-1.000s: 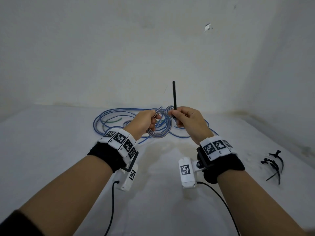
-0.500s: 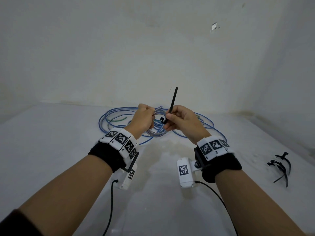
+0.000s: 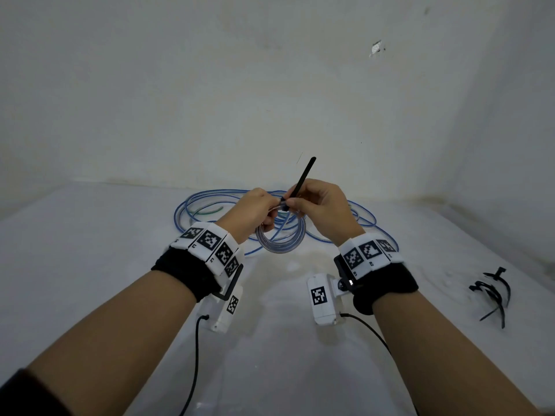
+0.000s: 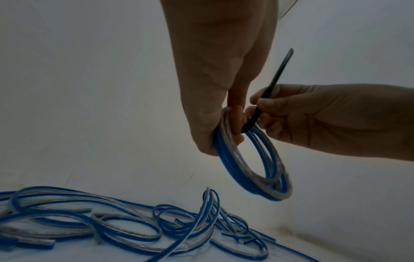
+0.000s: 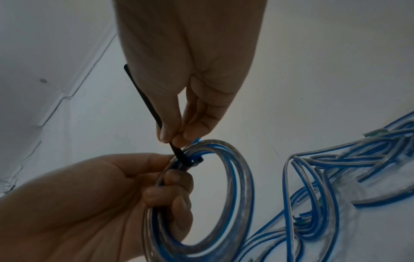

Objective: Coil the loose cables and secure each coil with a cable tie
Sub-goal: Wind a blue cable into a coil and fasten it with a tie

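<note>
A small coil of blue and clear cable (image 3: pixel 280 240) (image 4: pixel 253 166) (image 5: pixel 226 200) hangs in the air in front of me. My left hand (image 3: pixel 255 213) (image 4: pixel 221 124) (image 5: pixel 154 184) grips its top with curled fingers. A black cable tie (image 3: pixel 301 180) (image 4: pixel 273 85) (image 5: pixel 154 113) is looped round the coil strands beside those fingers, its head against the bundle. My right hand (image 3: pixel 315 202) (image 4: pixel 264 113) (image 5: pixel 177 136) pinches the tie's tail just above the coil. The free end sticks up and away.
A tangle of loose blue and clear cables (image 3: pixel 228 205) (image 4: pixel 112 226) (image 5: pixel 336 177) lies on the white floor (image 3: pixel 90 265) behind the hands, near the wall. A small heap of black cable ties (image 3: pixel 492 292) lies at the right.
The tie's lower end has been wrapped round the coil and its tail now leans right. Both hands have drawn closer together at the coil's top.
</note>
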Demonstrator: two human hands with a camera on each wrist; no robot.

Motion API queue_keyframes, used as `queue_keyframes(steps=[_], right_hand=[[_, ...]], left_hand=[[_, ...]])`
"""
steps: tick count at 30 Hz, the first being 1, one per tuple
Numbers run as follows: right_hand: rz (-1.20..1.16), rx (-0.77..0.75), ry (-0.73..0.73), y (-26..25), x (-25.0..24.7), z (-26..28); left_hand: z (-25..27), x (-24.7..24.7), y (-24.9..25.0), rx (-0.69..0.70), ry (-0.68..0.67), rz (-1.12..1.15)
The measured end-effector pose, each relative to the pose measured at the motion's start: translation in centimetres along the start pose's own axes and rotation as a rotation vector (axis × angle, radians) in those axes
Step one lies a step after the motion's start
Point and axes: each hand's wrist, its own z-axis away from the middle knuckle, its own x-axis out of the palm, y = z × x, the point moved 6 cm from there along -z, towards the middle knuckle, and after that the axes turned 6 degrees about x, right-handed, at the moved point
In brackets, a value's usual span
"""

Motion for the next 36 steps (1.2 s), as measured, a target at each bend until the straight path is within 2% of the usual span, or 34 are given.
queue_keyframes(steps=[3, 8, 13, 16, 19, 24, 30, 36], right_hand=[[0.018, -0.018, 0.025, 0.0, -0.4, -0.4], [0.044, -0.004, -0.026, 0.5, -0.5, -0.3], [0.071, -0.005, -0.035, 0.6, -0.4, 0.2], [0.070, 0.004, -0.017, 0.7, -0.6, 0.4], [-0.009, 0.060, 0.031, 0.7, -1.2, 0.6], [-0.278, 0.128, 0.109, 0.4, -1.7, 0.9], [-0.239, 0.186, 0.105, 0.2, -0.9, 1.4], [-0.351, 0.249, 0.144, 0.5, -0.8, 1.6]], left_hand=[[0.0, 0.4, -0.2, -0.019, -0.011, -0.009], [-0.3, 0.7, -0.8, -0.075, -0.033, -0.017], [-0.1, 0.9, -1.2, -0.174, 0.020, 0.051], [-0.1, 1.1, -1.0, -0.172, 0.017, 0.050], [-0.1, 1.1, -0.8, -0.127, 0.037, 0.016], [-0.3, 1.2, -0.6, 0.052, 0.075, -0.059], [-0.5, 0.9, 0.1, 0.180, 0.137, -0.065], [-0.6, 0.9, 0.5, 0.237, 0.165, -0.061]])
